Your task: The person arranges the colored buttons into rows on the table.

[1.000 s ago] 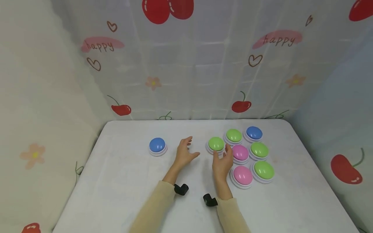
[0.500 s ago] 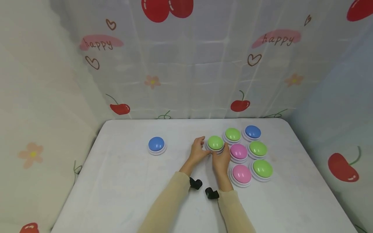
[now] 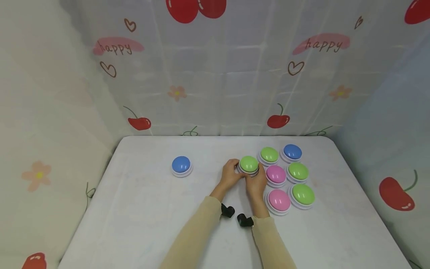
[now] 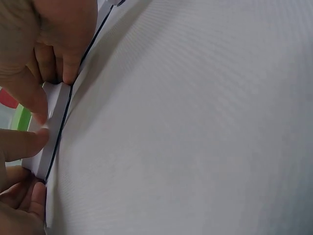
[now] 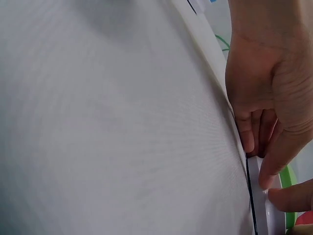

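A push button with a green dome (image 3: 249,163) and a white round base (image 5: 261,213) is held between both hands. My left hand (image 3: 230,175) grips the base from the left, its thumb on the near side. My right hand (image 3: 256,184) holds the opposite side, the two thumbs close together at the front. In the left wrist view the base (image 4: 53,147) sits low at the white tabletop, fingertips around its rim. A pink button (image 3: 276,174) stands just right of my right hand.
Another green button (image 3: 269,154), a blue button (image 3: 292,151), two more green buttons (image 3: 298,170) and a second pink button (image 3: 279,200) cluster at right. A lone blue button (image 3: 181,164) sits to the left. A printed curtain (image 3: 218,74) hangs behind the white table (image 3: 134,209).
My left hand has moved right to the green button and taken hold of its left side. My right hand has closed onto its right side. The other buttons stay put.
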`<state>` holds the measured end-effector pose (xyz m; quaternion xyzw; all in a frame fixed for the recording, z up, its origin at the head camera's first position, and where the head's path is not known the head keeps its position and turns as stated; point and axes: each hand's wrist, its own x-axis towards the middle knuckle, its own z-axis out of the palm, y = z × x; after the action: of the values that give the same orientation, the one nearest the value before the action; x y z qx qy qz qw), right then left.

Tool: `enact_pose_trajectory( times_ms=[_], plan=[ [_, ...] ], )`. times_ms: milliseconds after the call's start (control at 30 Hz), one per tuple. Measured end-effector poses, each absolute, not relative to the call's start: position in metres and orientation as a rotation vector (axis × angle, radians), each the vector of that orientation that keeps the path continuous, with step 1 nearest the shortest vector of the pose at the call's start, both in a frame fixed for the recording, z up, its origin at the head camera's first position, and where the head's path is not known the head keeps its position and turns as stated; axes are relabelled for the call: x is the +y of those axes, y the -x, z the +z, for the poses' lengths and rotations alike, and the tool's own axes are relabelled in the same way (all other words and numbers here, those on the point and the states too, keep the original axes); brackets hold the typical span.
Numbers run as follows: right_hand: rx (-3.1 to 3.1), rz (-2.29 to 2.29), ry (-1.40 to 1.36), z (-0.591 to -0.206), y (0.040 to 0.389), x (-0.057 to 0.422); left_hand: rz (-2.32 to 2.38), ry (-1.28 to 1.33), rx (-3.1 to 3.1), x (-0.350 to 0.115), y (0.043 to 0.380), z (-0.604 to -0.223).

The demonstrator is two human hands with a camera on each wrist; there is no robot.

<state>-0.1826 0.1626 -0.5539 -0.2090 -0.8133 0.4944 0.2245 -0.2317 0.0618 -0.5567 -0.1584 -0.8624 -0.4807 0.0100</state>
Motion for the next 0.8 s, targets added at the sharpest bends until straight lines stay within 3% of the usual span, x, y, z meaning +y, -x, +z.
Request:
enact_pose_trajectory(
  times_ms=[267, 800],
  plan=[
    [-2.263, 1.439, 0.549, -0.548, 0.185, 0.152, -1.451, 0.43, -2.677, 0.047, 0.229, -0.547],
    [-2.418, 1.442, 0.222, -0.531, 0.203, 0.087, -1.455, -0.014, -2.466, -0.012, 0.211, -0.529]
  ],
)
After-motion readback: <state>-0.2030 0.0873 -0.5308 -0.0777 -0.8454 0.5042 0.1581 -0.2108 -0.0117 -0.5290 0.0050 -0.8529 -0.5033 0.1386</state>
